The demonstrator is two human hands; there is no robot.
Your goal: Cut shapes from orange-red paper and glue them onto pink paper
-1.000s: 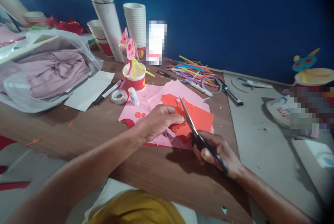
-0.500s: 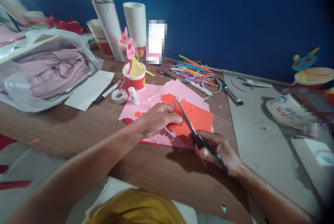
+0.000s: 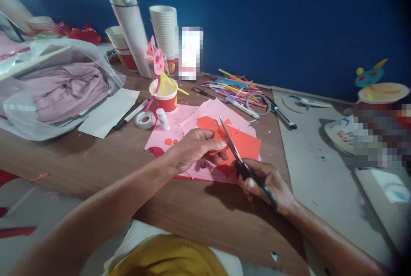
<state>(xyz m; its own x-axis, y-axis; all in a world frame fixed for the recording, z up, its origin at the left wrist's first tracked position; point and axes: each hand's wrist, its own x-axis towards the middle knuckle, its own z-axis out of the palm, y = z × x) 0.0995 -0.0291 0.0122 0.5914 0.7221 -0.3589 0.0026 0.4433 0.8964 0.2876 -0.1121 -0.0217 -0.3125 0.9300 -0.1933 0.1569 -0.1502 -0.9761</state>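
Observation:
My left hand (image 3: 192, 149) pinches a small piece of orange-red paper (image 3: 221, 136) just above the table. My right hand (image 3: 268, 186) grips black-handled scissors (image 3: 239, 158), whose blades point up and left and meet the pinched piece. Under both hands lie a larger orange-red sheet (image 3: 247, 145) and pink paper sheets (image 3: 208, 115) with small orange circles (image 3: 168, 141) on them.
A red paper cup with straws and a pink figure (image 3: 164, 94), a glue stick (image 3: 162, 118) and a tape roll (image 3: 145, 119) stand behind the pink paper. Coloured straws (image 3: 234, 85), pens, stacked cups (image 3: 165, 31) and a plastic bag of cloth (image 3: 58, 87) fill the back and left.
The scissor blades opened and then closed on the orange-red piece while my left hand turned it slightly. The view shifted a little to the right.

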